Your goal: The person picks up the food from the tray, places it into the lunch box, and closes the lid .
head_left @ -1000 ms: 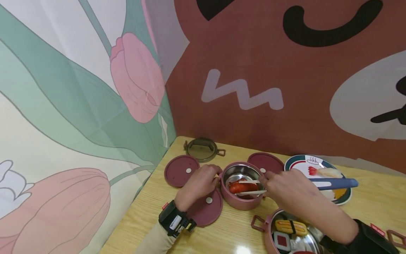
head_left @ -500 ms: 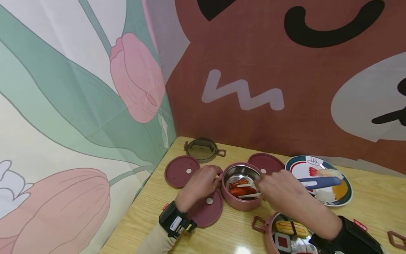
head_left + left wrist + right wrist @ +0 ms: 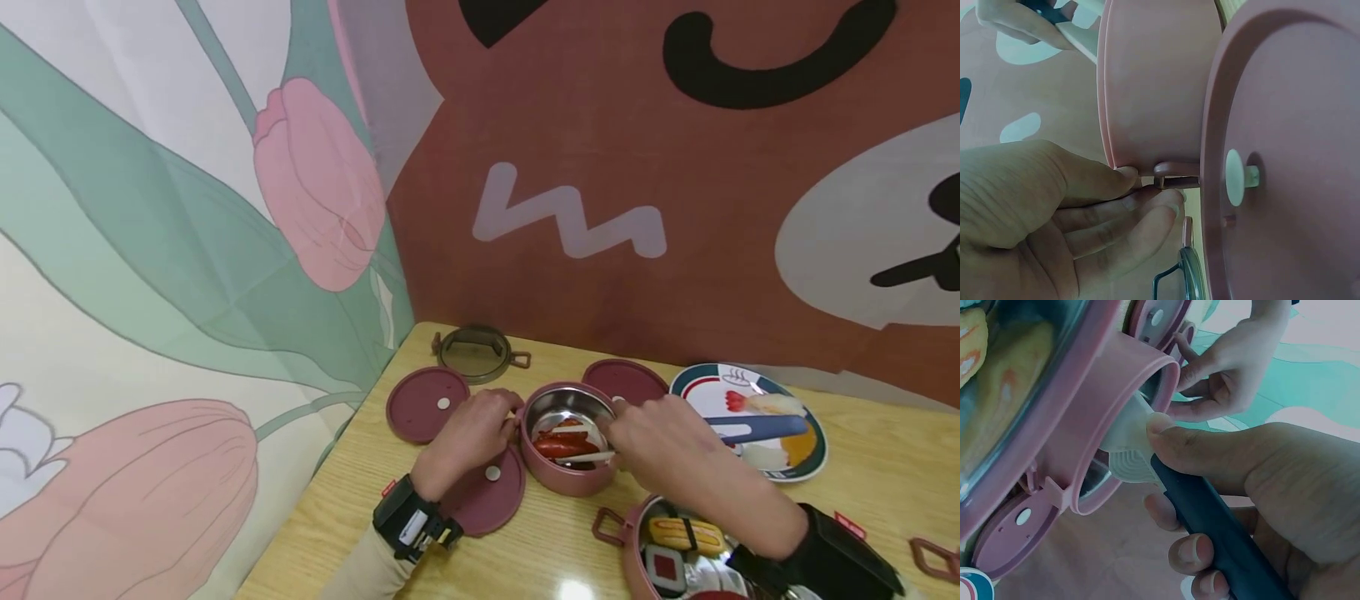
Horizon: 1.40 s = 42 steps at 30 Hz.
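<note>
My left hand pinches the side handle of a small pink pot between thumb and fingers. My right hand grips blue-handled tongs, its thumb pressed near where the white arms begin, as the right wrist view shows. Their white tips reach down into the steel-lined pot, spread apart. A shiny red sausage lies in the pot between the tips, with another reddish piece just behind it. The right fingers partly hide the tongs' middle in the head view.
Dark pink lids lie around the pot, and a glass lid lies behind. A larger pot with toy food stands at front right. An oval plate with toy sushi lies at the right, near the wall.
My right hand and the tongs have shifted slightly left. The sausage sits a little further left in the pot, and a second reddish piece has come into sight. The left hand stays on the handle.
</note>
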Available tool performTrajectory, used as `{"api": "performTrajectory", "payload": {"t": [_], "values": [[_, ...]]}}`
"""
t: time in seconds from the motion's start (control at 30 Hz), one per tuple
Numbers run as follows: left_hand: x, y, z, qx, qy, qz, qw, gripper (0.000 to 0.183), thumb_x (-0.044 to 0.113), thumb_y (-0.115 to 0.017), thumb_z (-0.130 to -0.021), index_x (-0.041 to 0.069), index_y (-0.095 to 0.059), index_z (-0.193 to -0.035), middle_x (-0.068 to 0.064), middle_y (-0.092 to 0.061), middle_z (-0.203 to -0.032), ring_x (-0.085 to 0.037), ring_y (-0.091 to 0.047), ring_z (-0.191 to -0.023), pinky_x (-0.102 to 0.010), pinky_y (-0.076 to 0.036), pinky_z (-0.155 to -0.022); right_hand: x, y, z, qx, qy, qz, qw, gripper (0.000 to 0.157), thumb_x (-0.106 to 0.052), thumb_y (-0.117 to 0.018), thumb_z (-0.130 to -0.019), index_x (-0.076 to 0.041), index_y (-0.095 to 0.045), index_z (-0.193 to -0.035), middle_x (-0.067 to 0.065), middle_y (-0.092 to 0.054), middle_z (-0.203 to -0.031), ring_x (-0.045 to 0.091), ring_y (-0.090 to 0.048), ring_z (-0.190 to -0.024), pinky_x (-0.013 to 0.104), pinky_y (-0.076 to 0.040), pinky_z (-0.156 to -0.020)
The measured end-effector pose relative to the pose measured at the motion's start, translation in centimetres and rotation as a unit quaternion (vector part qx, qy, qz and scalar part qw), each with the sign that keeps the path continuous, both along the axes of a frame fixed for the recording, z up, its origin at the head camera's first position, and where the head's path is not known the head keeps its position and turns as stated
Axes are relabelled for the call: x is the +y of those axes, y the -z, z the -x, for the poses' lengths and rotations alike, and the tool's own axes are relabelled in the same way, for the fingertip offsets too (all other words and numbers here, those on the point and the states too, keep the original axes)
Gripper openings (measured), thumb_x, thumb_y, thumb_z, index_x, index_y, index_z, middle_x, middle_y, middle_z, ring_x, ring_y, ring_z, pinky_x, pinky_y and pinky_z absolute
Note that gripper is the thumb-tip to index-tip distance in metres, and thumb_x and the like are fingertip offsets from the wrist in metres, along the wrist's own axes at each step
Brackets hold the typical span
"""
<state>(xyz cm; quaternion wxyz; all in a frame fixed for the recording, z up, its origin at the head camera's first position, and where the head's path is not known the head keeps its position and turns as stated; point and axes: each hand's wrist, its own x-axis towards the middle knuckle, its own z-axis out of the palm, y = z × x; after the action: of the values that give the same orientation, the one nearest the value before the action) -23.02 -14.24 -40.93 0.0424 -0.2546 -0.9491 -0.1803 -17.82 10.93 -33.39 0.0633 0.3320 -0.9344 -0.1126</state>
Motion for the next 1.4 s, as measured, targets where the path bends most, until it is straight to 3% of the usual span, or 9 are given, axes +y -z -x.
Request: {"api": "performTrajectory", "payload": {"t": [0.13,0.3,0.47,0.53,0.7,0.8,1.03,1.23,1.4], "values": [[0.0,0.1,0.0,-0.005,-0.004,0.000,1.0000,0.021,0.016,-0.067,-0.098,0.010,-0.075,-0.116,-0.002,-0.072,-0.105,-0.011,-0.061,-0.089,-0.027,-0.054,-0.078,0.2,-0.7,-0.3,-0.023,0.027,-0.002,0.999,0.034,-0.043,-0.086,-0.077,-0.018,-0.076,-0.097,-0.001,-0.064,-0.079,0.012,-0.045,-0.053,0.027,-0.040,-0.047],[-0.1,0.1,0.1,-0.008,-0.001,-0.004,1.0000,0.021,0.016,-0.068,-0.097,0.010,-0.075,-0.116,-0.003,-0.072,-0.106,-0.011,-0.062,-0.089,-0.028,-0.055,-0.079,2.1,-1.7,-0.6,-0.054,0.066,0.034,0.996,0.049,-0.048,-0.085,-0.076,-0.023,-0.077,-0.118,-0.003,-0.066,-0.088,0.012,-0.043,-0.052,0.027,-0.037,-0.044],[-0.2,0.0,0.1,-0.009,0.002,-0.006,0.9999,0.021,0.017,-0.066,-0.099,0.010,-0.076,-0.116,-0.002,-0.072,-0.105,-0.012,-0.061,-0.088,-0.027,-0.053,-0.077,5.7,-2.9,-0.7,-0.038,0.091,0.064,0.993,0.055,-0.049,-0.083,-0.079,-0.024,-0.076,-0.127,0.002,-0.072,-0.101,0.009,-0.041,-0.050,0.028,-0.030,-0.041],[-0.1,-0.1,0.1,-0.009,0.001,-0.004,1.0000,0.020,0.018,-0.066,-0.099,0.010,-0.076,-0.115,-0.002,-0.072,-0.105,-0.012,-0.061,-0.088,-0.027,-0.053,-0.076,7.4,-3.4,-0.5,-0.019,0.102,0.064,0.993,0.056,-0.048,-0.083,-0.079,-0.022,-0.076,-0.128,0.000,-0.070,-0.092,0.008,-0.040,-0.049,0.028,-0.027,-0.042],[-0.1,0.0,0.3,0.008,0.007,-0.001,0.9999,0.018,0.016,-0.065,-0.099,0.010,-0.076,-0.112,-0.002,-0.072,-0.102,-0.012,-0.061,-0.087,-0.028,-0.053,-0.075,11.5,-3.8,0.2,0.001,0.154,0.064,0.986,0.063,-0.051,-0.082,-0.080,-0.012,-0.074,-0.129,0.011,-0.073,-0.097,0.009,-0.042,-0.049,0.031,-0.027,-0.042],[-0.1,0.2,0.2,0.023,0.012,-0.003,0.9997,0.015,0.012,-0.065,-0.098,0.010,-0.076,-0.109,-0.001,-0.071,-0.099,-0.011,-0.062,-0.085,-0.028,-0.052,-0.072,13.7,-3.5,0.9,-0.009,0.189,0.065,0.980,0.069,-0.055,-0.079,-0.081,-0.010,-0.072,-0.132,0.019,-0.073,-0.112,0.010,-0.047,-0.053,0.033,-0.030,-0.042],[0.0,0.5,0.1,0.023,0.021,-0.011,0.9995,0.014,0.009,-0.064,-0.097,0.010,-0.075,-0.106,0.000,-0.069,-0.097,-0.010,-0.059,-0.082,-0.026,-0.049,-0.070,17.5,-1.6,1.8,-0.042,0.232,0.051,0.970,0.070,-0.050,-0.084,-0.077,-0.006,-0.071,-0.130,-0.001,-0.064,-0.078,0.016,-0.048,-0.061,0.033,-0.034,-0.045],[-0.2,0.6,0.3,0.019,0.021,-0.020,0.9994,0.016,0.008,-0.064,-0.098,0.009,-0.076,-0.108,-0.002,-0.070,-0.102,-0.011,-0.060,-0.085,-0.027,-0.051,-0.071,19.2,-0.1,1.7,-0.046,0.214,0.034,0.975,0.062,-0.047,-0.089,-0.069,-0.002,-0.079,-0.111,-0.001,-0.062,-0.072,0.018,-0.049,-0.064,0.033,-0.037,-0.049],[-0.2,0.6,0.4,0.018,0.022,-0.015,0.9995,0.019,0.010,-0.063,-0.100,0.008,-0.076,-0.113,-0.004,-0.073,-0.108,-0.013,-0.066,-0.093,-0.029,-0.055,-0.076,19.9,0.6,1.5,-0.085,0.212,0.056,0.972,0.059,-0.045,-0.087,-0.073,-0.001,-0.079,-0.112,-0.006,-0.054,-0.067,0.014,-0.043,-0.061,0.031,-0.033,-0.050]]}}
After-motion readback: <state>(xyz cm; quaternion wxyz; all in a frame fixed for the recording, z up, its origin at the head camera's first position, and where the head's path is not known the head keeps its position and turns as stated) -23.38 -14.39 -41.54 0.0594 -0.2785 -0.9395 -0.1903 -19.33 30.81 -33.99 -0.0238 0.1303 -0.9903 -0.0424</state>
